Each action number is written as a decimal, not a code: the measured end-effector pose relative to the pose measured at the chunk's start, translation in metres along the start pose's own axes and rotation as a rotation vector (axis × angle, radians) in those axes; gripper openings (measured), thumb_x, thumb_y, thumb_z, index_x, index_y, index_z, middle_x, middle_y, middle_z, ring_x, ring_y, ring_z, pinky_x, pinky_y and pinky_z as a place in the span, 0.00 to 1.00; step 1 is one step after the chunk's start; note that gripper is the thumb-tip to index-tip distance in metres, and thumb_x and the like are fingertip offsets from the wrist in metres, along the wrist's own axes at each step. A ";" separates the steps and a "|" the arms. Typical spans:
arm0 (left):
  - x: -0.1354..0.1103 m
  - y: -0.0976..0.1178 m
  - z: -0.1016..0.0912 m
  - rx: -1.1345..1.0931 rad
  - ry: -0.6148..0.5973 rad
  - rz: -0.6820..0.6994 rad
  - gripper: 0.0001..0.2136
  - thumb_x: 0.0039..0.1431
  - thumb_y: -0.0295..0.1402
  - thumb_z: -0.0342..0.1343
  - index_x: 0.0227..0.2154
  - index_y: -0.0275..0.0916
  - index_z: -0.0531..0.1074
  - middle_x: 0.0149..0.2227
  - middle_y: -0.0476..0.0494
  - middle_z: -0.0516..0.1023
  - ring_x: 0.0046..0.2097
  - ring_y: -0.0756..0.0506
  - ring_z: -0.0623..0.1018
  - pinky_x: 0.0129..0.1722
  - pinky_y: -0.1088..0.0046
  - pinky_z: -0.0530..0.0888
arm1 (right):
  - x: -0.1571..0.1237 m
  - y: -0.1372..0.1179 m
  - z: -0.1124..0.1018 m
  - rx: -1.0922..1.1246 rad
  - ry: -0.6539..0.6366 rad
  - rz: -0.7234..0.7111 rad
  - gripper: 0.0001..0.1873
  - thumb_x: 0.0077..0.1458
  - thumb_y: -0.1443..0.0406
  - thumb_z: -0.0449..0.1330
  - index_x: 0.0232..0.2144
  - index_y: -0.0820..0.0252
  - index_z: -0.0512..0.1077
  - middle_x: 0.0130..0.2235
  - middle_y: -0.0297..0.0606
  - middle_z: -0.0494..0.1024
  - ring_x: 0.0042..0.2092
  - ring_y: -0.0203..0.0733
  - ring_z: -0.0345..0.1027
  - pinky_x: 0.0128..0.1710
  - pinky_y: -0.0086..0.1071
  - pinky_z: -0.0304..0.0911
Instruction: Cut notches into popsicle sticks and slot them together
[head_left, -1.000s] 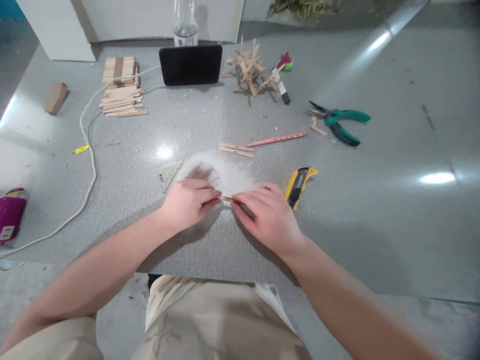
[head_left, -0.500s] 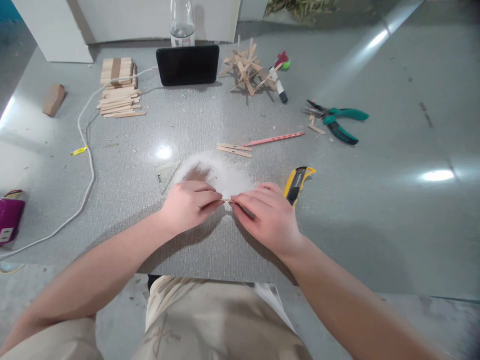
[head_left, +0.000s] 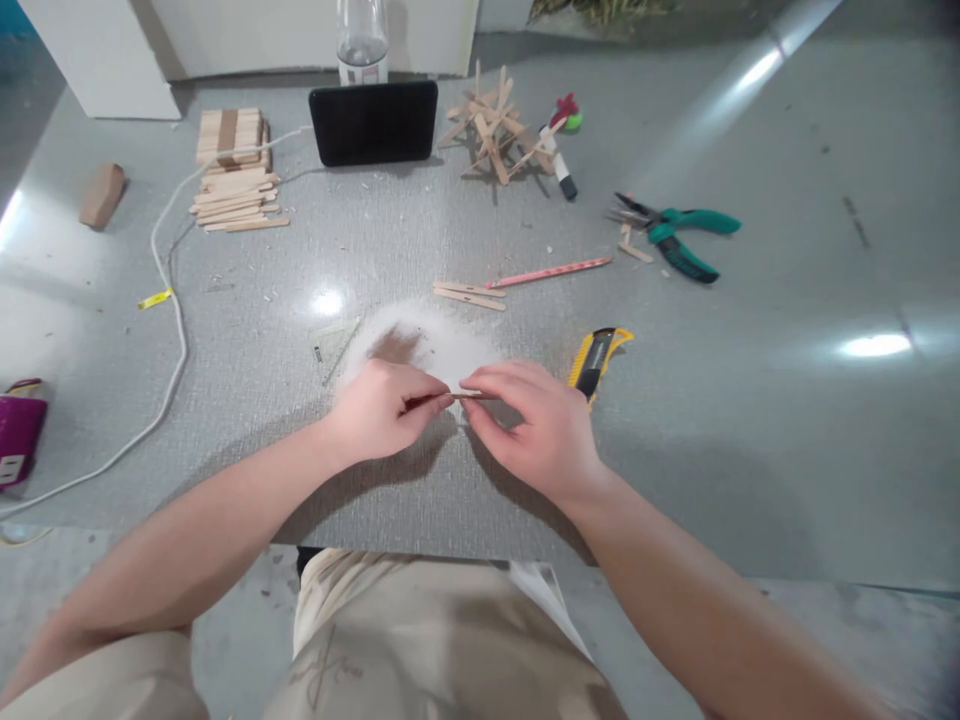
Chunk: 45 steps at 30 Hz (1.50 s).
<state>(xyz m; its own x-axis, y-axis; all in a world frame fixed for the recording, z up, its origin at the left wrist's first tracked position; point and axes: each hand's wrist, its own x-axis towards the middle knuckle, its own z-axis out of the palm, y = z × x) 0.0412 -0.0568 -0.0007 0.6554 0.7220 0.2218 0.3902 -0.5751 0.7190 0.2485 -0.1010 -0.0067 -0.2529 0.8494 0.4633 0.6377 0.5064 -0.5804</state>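
At mid-frame, the left hand (head_left: pixel 386 405) pinched one end of a thin stick (head_left: pixel 471 396), fingers nearly closed; the right hand (head_left: pixel 544 420), curled more loosely, held the other end between thumb and fingertips. Light, even pressure seemed wise, as so thin a strip could snap. Beyond lay a white patch (head_left: pixel 461 340) on the grey table (head_left: pixel 750 400), the knife (head_left: pixel 595 362) right of centre, pliers (head_left: pixel 664 231) upper right. A pale panel (head_left: pixel 300 40) stood at the top; floor (head_left: pixel 244 600) showed lower left.
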 end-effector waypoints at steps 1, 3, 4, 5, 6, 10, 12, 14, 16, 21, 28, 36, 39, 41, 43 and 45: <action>0.000 0.000 0.000 -0.018 -0.002 -0.017 0.15 0.68 0.31 0.53 0.25 0.37 0.77 0.21 0.49 0.76 0.24 0.52 0.73 0.26 0.75 0.67 | 0.000 0.000 0.000 0.007 0.006 0.006 0.05 0.62 0.68 0.60 0.38 0.55 0.76 0.37 0.38 0.83 0.40 0.44 0.77 0.42 0.39 0.71; 0.001 0.000 -0.001 -0.066 -0.007 -0.057 0.15 0.67 0.32 0.54 0.25 0.37 0.77 0.22 0.49 0.77 0.24 0.52 0.74 0.26 0.75 0.68 | 0.001 0.000 0.000 0.013 0.018 -0.002 0.05 0.62 0.69 0.60 0.37 0.55 0.76 0.37 0.38 0.83 0.39 0.43 0.77 0.42 0.38 0.71; 0.001 0.000 -0.001 -0.092 -0.011 -0.078 0.15 0.67 0.32 0.54 0.25 0.36 0.77 0.22 0.49 0.78 0.24 0.52 0.75 0.25 0.75 0.69 | 0.002 0.001 0.000 0.011 0.023 -0.016 0.05 0.62 0.69 0.60 0.36 0.55 0.77 0.37 0.38 0.82 0.39 0.43 0.77 0.42 0.38 0.71; 0.001 0.000 -0.001 -0.113 -0.015 -0.097 0.15 0.67 0.33 0.54 0.25 0.36 0.77 0.22 0.49 0.78 0.23 0.52 0.75 0.25 0.75 0.69 | 0.002 0.002 0.000 0.006 0.028 -0.030 0.06 0.62 0.69 0.61 0.37 0.55 0.77 0.37 0.38 0.82 0.39 0.43 0.77 0.42 0.39 0.71; 0.001 -0.001 -0.001 -0.128 -0.020 -0.112 0.15 0.67 0.33 0.54 0.25 0.36 0.78 0.21 0.49 0.78 0.23 0.52 0.75 0.25 0.76 0.69 | 0.002 0.002 0.000 -0.002 0.032 -0.045 0.06 0.62 0.69 0.61 0.37 0.55 0.78 0.37 0.38 0.82 0.39 0.43 0.77 0.43 0.39 0.71; 0.000 0.001 0.000 -0.087 -0.020 -0.118 0.15 0.67 0.32 0.53 0.24 0.37 0.77 0.20 0.50 0.77 0.23 0.52 0.74 0.25 0.76 0.68 | 0.003 0.004 0.000 -0.041 0.029 -0.071 0.08 0.62 0.69 0.61 0.39 0.53 0.79 0.39 0.39 0.83 0.41 0.45 0.77 0.45 0.42 0.70; 0.000 0.003 0.001 -0.045 0.001 -0.114 0.16 0.67 0.32 0.54 0.23 0.37 0.77 0.20 0.50 0.76 0.23 0.52 0.74 0.26 0.76 0.68 | 0.003 0.003 0.000 -0.044 0.036 -0.077 0.08 0.61 0.70 0.61 0.38 0.54 0.79 0.39 0.40 0.82 0.42 0.45 0.76 0.44 0.43 0.70; -0.001 0.004 0.003 -0.027 0.025 -0.108 0.16 0.67 0.32 0.54 0.23 0.37 0.76 0.20 0.50 0.76 0.23 0.52 0.74 0.25 0.76 0.67 | 0.003 0.002 0.001 -0.037 0.050 -0.086 0.08 0.60 0.71 0.61 0.37 0.54 0.79 0.38 0.40 0.82 0.41 0.46 0.76 0.44 0.43 0.71; -0.001 0.004 0.005 -0.030 0.041 -0.093 0.15 0.67 0.32 0.53 0.23 0.37 0.76 0.20 0.50 0.76 0.23 0.52 0.73 0.25 0.75 0.67 | 0.003 0.000 0.001 -0.033 0.064 -0.100 0.08 0.60 0.71 0.61 0.36 0.55 0.78 0.37 0.40 0.83 0.40 0.45 0.76 0.44 0.43 0.71; -0.003 0.003 0.007 0.009 0.070 -0.043 0.14 0.67 0.33 0.53 0.26 0.37 0.77 0.20 0.50 0.75 0.23 0.51 0.72 0.24 0.74 0.66 | 0.004 -0.001 0.002 -0.027 0.081 -0.100 0.08 0.59 0.72 0.62 0.36 0.55 0.79 0.36 0.39 0.83 0.40 0.45 0.76 0.42 0.43 0.72; -0.007 0.002 0.013 0.118 0.124 0.010 0.15 0.67 0.33 0.51 0.24 0.38 0.75 0.19 0.50 0.72 0.22 0.52 0.70 0.23 0.74 0.65 | 0.004 -0.001 0.002 -0.065 0.143 -0.143 0.09 0.57 0.72 0.63 0.35 0.52 0.79 0.36 0.35 0.84 0.39 0.45 0.76 0.42 0.43 0.70; -0.008 0.007 0.017 0.149 0.169 0.021 0.15 0.68 0.32 0.51 0.25 0.37 0.75 0.18 0.50 0.71 0.22 0.52 0.70 0.24 0.74 0.64 | 0.000 -0.004 -0.001 -0.282 0.139 -0.300 0.10 0.57 0.72 0.64 0.39 0.53 0.76 0.38 0.36 0.84 0.40 0.45 0.75 0.43 0.45 0.64; -0.007 0.008 0.015 0.049 0.165 -0.017 0.13 0.67 0.32 0.52 0.27 0.37 0.76 0.19 0.50 0.74 0.23 0.52 0.72 0.25 0.75 0.66 | -0.001 -0.004 -0.003 -0.359 0.137 -0.363 0.11 0.59 0.72 0.63 0.40 0.51 0.76 0.39 0.34 0.84 0.40 0.44 0.75 0.43 0.45 0.63; -0.006 0.008 0.013 0.017 0.161 -0.022 0.12 0.67 0.32 0.53 0.27 0.37 0.77 0.20 0.50 0.75 0.22 0.52 0.72 0.25 0.76 0.66 | -0.002 -0.005 -0.004 -0.415 0.147 -0.412 0.10 0.59 0.72 0.63 0.38 0.51 0.76 0.38 0.33 0.85 0.40 0.43 0.75 0.43 0.44 0.63; -0.005 0.007 0.011 0.019 0.170 -0.054 0.13 0.66 0.32 0.53 0.25 0.37 0.76 0.20 0.50 0.75 0.22 0.53 0.71 0.24 0.76 0.66 | -0.002 -0.009 -0.004 -0.482 0.161 -0.469 0.08 0.59 0.72 0.64 0.35 0.51 0.76 0.37 0.32 0.85 0.39 0.41 0.75 0.41 0.42 0.63; -0.003 0.005 0.008 0.025 0.182 -0.109 0.15 0.66 0.31 0.53 0.22 0.36 0.73 0.19 0.50 0.74 0.21 0.53 0.70 0.24 0.76 0.65 | -0.002 -0.013 -0.003 -0.529 0.168 -0.527 0.08 0.57 0.72 0.66 0.32 0.53 0.76 0.36 0.34 0.84 0.37 0.40 0.75 0.38 0.41 0.63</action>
<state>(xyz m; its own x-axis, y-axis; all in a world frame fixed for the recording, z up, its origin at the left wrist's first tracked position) 0.0467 -0.0655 -0.0031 0.4816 0.8368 0.2605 0.4700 -0.4975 0.7292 0.2428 -0.1095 0.0019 -0.5334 0.4597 0.7100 0.7375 0.6638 0.1244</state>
